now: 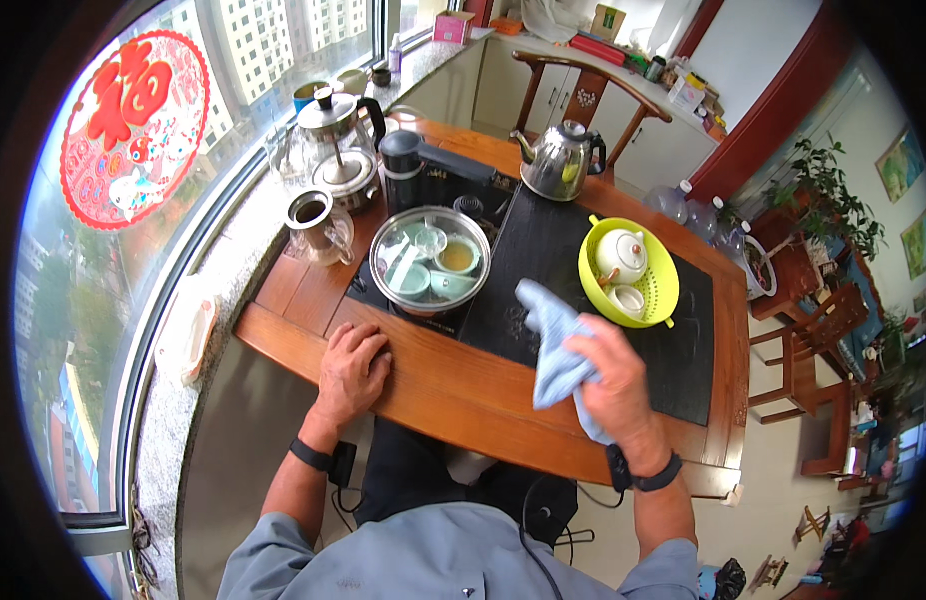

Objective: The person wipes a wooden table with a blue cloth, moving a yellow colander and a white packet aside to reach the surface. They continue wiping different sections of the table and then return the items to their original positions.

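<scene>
My right hand [613,379] grips a light blue cloth [559,352] above the front edge of a wooden tea table [463,397]. Part of the cloth hangs below my fingers. On the table's front left edge rests my left hand [354,367], holding nothing, its fingers slightly curled. Beyond it stands a round vessel with a glass lid [430,259]; pale green cups and a light-coloured handled utensil show inside. A yellow-green plastic colander [661,289] sits on the black tea tray [673,367], holding a white teapot [622,253] and a small white cup [626,300].
A stainless steel kettle [559,161] stands at the far side. A glass pot with plunger [335,142] and a glass pitcher with metal strainer [318,225] are at the left, near the granite windowsill [241,247]. Behind the table is a wooden chair [583,86].
</scene>
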A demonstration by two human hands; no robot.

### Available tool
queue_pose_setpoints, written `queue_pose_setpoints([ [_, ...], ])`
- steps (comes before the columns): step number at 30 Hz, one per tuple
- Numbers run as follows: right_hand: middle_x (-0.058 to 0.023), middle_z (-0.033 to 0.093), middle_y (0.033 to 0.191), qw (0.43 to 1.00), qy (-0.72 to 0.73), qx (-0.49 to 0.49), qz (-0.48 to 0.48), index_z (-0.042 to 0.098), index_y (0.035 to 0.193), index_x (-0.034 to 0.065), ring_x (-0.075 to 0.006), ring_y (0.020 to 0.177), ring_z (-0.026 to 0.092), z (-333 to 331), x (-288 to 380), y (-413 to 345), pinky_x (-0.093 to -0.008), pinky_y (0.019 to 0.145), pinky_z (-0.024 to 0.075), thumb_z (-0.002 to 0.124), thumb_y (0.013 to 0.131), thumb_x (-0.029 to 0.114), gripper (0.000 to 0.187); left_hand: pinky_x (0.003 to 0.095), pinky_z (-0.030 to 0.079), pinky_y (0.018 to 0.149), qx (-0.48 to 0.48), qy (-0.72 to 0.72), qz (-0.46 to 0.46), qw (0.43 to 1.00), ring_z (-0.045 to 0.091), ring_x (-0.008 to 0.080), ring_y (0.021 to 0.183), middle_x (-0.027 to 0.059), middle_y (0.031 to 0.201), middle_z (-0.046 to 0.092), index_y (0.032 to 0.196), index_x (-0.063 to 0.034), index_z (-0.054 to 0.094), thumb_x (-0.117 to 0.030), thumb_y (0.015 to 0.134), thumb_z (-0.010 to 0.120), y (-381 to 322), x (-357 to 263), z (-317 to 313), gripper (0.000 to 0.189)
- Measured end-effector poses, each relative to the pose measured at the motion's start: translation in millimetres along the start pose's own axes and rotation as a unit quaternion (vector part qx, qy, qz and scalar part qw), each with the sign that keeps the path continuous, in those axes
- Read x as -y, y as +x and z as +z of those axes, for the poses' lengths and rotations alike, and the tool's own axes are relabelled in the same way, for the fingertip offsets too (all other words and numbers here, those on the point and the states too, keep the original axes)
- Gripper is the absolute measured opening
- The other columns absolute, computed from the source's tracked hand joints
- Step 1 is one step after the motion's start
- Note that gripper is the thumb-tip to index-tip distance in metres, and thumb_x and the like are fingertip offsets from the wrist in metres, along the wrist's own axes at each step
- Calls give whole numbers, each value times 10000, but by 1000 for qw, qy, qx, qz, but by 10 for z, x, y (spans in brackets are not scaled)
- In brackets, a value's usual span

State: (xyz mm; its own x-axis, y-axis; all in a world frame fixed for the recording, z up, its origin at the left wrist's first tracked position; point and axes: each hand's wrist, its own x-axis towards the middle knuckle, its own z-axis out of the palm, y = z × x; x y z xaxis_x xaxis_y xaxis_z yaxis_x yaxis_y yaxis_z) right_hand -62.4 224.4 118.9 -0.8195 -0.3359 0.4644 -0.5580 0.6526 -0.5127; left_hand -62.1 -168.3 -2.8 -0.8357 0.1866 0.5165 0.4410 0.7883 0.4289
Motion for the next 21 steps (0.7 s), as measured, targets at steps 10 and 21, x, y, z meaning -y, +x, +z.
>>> queue_pose_setpoints([
  [10, -128, 693, 1483, 973, 31, -223, -52, 691, 1412, 29, -265, 1340, 679, -390, 248, 244, -418, 1180, 526, 807, 940, -59, 494, 526, 483, 1202, 11, -5, -15, 1000, 694, 385, 1233, 185, 1282, 744, 1179, -19, 765, -80, 929, 790, -18, -5, 15, 258],
  [21, -331, 427, 1711, 977, -35, 182, 102, 584, 1588, 42, -515, 1562, 453, 70, -253, -332, -499, 1287, 407, 926, 838, 292, 861, 527, 492, 1188, 5, -3, -22, 1000, 692, 386, 1232, 186, 1284, 748, 1171, -13, 769, -67, 921, 785, -22, -13, 11, 255],
])
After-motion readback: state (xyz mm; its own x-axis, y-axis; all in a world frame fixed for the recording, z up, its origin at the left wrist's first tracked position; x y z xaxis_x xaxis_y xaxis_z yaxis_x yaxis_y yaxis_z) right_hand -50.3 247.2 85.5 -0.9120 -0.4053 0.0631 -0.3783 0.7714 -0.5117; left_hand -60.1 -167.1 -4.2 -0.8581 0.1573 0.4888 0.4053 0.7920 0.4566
